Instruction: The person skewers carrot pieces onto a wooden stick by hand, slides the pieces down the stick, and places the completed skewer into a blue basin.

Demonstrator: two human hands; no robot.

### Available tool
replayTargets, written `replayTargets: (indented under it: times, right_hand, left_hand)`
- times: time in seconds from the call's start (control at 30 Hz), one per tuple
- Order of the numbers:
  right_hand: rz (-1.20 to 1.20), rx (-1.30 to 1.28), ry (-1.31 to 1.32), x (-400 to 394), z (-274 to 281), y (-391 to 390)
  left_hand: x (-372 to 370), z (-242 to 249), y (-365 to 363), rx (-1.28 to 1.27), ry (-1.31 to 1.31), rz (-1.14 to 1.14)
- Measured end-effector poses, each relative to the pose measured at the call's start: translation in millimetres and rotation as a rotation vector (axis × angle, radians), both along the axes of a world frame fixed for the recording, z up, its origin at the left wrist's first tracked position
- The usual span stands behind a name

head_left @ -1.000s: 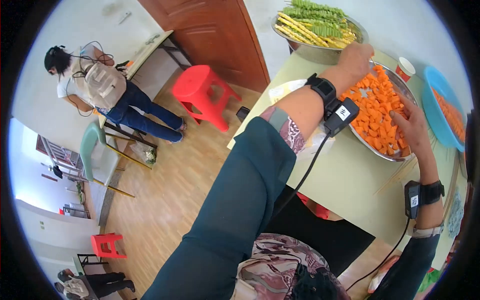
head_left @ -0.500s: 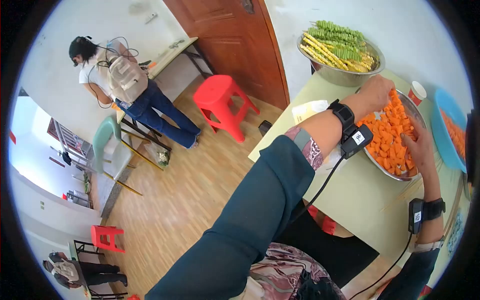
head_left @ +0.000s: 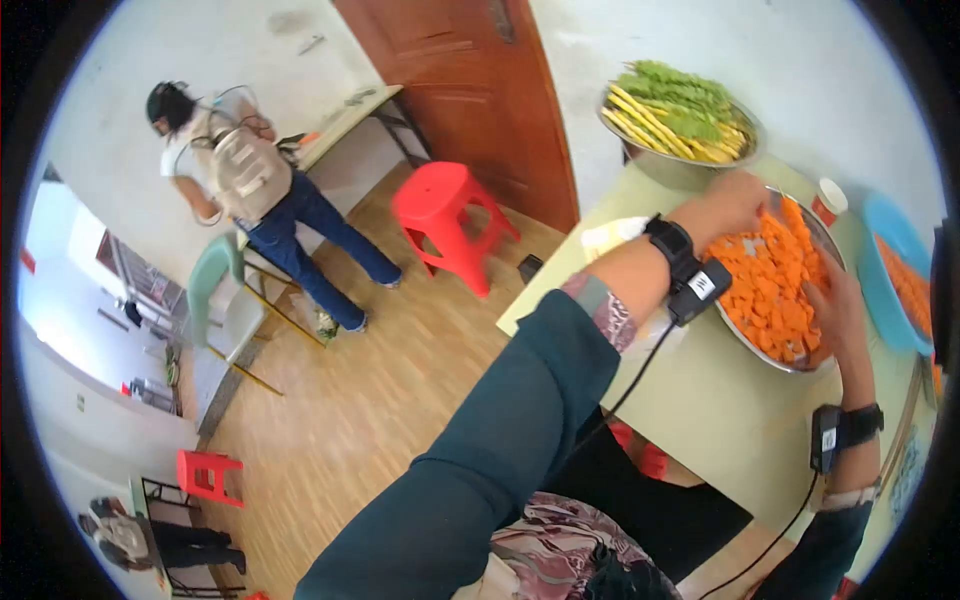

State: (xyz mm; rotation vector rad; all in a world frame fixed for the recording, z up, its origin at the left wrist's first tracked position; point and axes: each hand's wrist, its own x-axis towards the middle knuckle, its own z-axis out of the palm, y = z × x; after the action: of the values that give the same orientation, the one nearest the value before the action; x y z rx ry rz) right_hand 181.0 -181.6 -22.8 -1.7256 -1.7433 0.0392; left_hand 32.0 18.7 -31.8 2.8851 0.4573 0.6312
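Observation:
Orange carrot chunks [head_left: 762,300] fill a round metal bowl [head_left: 733,327] on the pale table. My left hand [head_left: 738,200] is at the bowl's far left rim, its fingers curled closed; whatever they hold is hidden. Beside it, a line of carrot pieces [head_left: 798,228] lies along the top of the heap. My right hand [head_left: 842,300] reaches over the bowl's right side, touching the carrots, with its thumb apart from the fingers. Its fingertips are partly hidden. Both wrists wear black straps with small boxes and cables.
Behind stands a metal basin [head_left: 680,168] of green and yellow skewered vegetables. A paper cup [head_left: 829,200] and a blue basin [head_left: 885,215] with carrots are at right. Thin sticks lie on the table. A red stool [head_left: 440,200] and another person [head_left: 245,170] are at left.
The view has shifted slightly and blurred. My left hand has moved a little left and down at the bowl's rim. The right hand stays over the carrots. The person at left has shifted stance.

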Motion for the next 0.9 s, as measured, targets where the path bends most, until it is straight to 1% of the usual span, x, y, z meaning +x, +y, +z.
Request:
replayTargets:
  times: [0.07, 0.1, 0.13, 0.17, 0.2, 0.23, 0.27, 0.3, 0.33, 0.4, 0.43, 0.47, 0.53, 0.57, 0.7, 0.77, 0.83, 0.9]
  right_hand:
    - [-0.031, -0.07, 0.024, -2.1, 3.1, -0.4]
    - [-0.003, -0.058, 0.068, -4.5, 3.2, 1.2]
    - [0.057, 0.041, 0.038, -6.0, 2.4, 3.7]
    - [-0.097, -0.048, -0.107, -8.5, 10.7, -3.9]
    - [-0.092, -0.033, -0.153, -1.0, 3.6, 2.5]
    - [-0.099, 0.032, -0.166, 1.0, -4.0, 3.7]
    - [-0.104, -0.006, -0.161, -0.7, -1.4, 0.6]
    - [-0.097, -0.041, -0.15, -3.0, 1.4, 0.2]
    - [-0.129, -0.055, -0.143, -2.3, 0.0, 0.5]
    - [-0.094, 0.02, -0.157, -1.4, -2.4, 0.7]
    - [-0.113, 0.002, -0.154, -2.6, -2.8, 2.7]
    - [-0.122, 0.004, -0.174, -3.5, -2.0, 2.9]
    - [-0.139, -0.002, -0.189, -3.0, -1.6, 2.9]
    - [-0.141, -0.022, -0.189, -2.4, -1.3, 3.7]
    - [-0.154, -0.036, -0.189, -3.5, -0.2, 5.7]
    - [-0.163, -0.018, -0.201, -1.4, -3.3, 7.8]
    - [-0.162, 0.008, -0.216, -3.1, -0.2, 7.1]
    - [-0.181, -0.022, -0.237, -5.9, 4.3, 5.6]
  left_hand:
    - [-25.1, -7.3, -14.6, -0.447, -0.152, -0.18]
    - [-31.8, -9.2, -4.6, -0.215, 0.066, -0.133]
    - [-22.1, -50.3, 33.1, 0.079, 0.0, -0.363]
    - [-10.3, 18.7, -5.9, -0.219, 0.744, -0.08]
    - [-9.5, 20.7, -9.3, -0.098, 0.799, -0.113]
    - [-10.9, 26.4, -21.1, 0.042, 0.854, -0.091]
    - [-15.7, 15.6, -11.3, -0.128, 0.766, -0.101]
    - [-13.3, 23.5, -22.8, -0.089, 0.791, -0.1]
    - [-11.4, 20.9, -25.8, -0.086, 0.8, -0.135]
    - [-10.9, 18.8, -28.2, -0.129, 0.708, -0.08]
    - [-11.2, 15.8, -25.3, -0.139, 0.665, -0.156]
    - [-10.2, 15.6, -23.8, -0.137, 0.67, -0.173]
    - [-7.6, 14.1, -20.2, -0.449, 0.589, -0.069]
    - [-4.8, 9.1, -16.1, -0.593, 0.515, -0.06]
    - [5.1, 12.2, -21.8, -0.57, 0.443, -0.053]
    - [4.8, 15.3, -23.6, -0.656, 0.25, -0.096]
    - [4.6, 11.9, -10.3, -0.688, 0.202, -0.123]
    - [2.3, 13.2, -5.3, -0.72, 0.149, -0.141]
